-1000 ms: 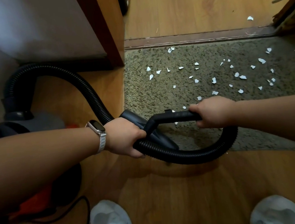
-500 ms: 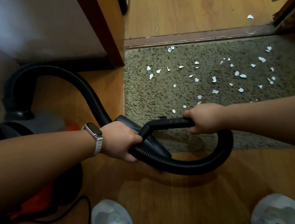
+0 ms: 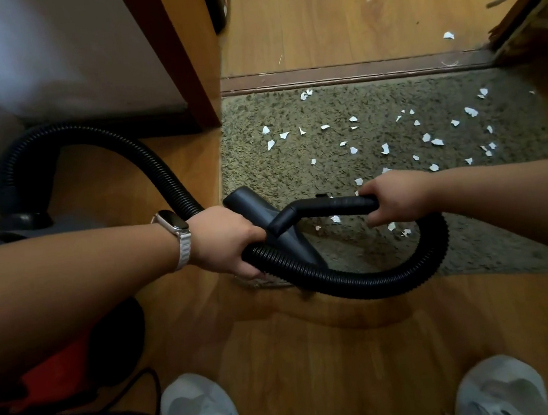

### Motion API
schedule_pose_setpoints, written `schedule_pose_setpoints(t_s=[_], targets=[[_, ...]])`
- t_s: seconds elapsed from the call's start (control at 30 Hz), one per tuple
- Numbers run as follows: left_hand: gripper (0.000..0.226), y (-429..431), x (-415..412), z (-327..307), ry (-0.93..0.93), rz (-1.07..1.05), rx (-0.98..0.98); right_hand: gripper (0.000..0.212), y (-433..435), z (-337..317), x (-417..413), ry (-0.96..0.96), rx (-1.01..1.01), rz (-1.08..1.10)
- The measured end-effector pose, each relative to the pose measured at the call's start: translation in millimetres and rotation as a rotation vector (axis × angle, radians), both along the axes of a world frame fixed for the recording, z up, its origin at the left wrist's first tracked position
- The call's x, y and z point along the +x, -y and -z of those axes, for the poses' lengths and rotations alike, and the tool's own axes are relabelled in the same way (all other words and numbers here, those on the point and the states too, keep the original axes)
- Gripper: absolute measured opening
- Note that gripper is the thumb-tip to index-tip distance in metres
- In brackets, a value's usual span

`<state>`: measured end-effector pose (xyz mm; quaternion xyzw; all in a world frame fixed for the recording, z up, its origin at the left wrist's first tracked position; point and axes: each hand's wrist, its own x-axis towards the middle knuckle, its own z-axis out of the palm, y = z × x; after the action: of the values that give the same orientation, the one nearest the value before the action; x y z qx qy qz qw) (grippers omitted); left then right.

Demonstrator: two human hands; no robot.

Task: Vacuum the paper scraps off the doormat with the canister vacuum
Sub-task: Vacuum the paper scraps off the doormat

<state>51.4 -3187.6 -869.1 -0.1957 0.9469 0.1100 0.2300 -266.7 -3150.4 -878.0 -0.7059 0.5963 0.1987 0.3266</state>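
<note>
A grey-green shaggy doormat (image 3: 376,263) lies before the door threshold, strewn with several white paper scraps (image 3: 385,148). My left hand (image 3: 225,242) grips the black ribbed vacuum hose (image 3: 361,282) where it loops below the handle. My right hand (image 3: 399,195) holds the black rigid handle tube (image 3: 328,207). The dark floor nozzle (image 3: 266,215) rests on the mat's near-left corner, partly hidden under the hose and handle. The canister body (image 3: 61,371), black and red, sits at my left, mostly hidden by my left arm.
A wooden door frame (image 3: 179,63) and grey wall stand at the far left. The brown threshold strip (image 3: 352,71) borders the mat's far edge, with one scrap (image 3: 448,35) on the wood floor beyond. My two white shoes (image 3: 201,412) stand on the floor, and a black cord (image 3: 138,379) trails beside them.
The handle, both hands and the nozzle pulled back toward me and to the left, then shifted slightly forward again; scraps by the handle are uncovered.
</note>
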Motion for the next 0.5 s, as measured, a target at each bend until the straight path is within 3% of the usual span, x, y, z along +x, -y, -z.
schedule_pose_setpoints(t_s=[0.33, 0.5], targets=[[0.048, 10.7, -24.0, -0.1, -0.03, -0.071, -0.025, 0.023, 1.9, 0.3, -41.1, -0.072, -0.064, 0.102], [0.04, 9.3, -29.8, -1.5, -0.065, -0.075, -0.052, 0.022, -3.4, 2.1, -44.5, -0.056, -0.121, 0.081]])
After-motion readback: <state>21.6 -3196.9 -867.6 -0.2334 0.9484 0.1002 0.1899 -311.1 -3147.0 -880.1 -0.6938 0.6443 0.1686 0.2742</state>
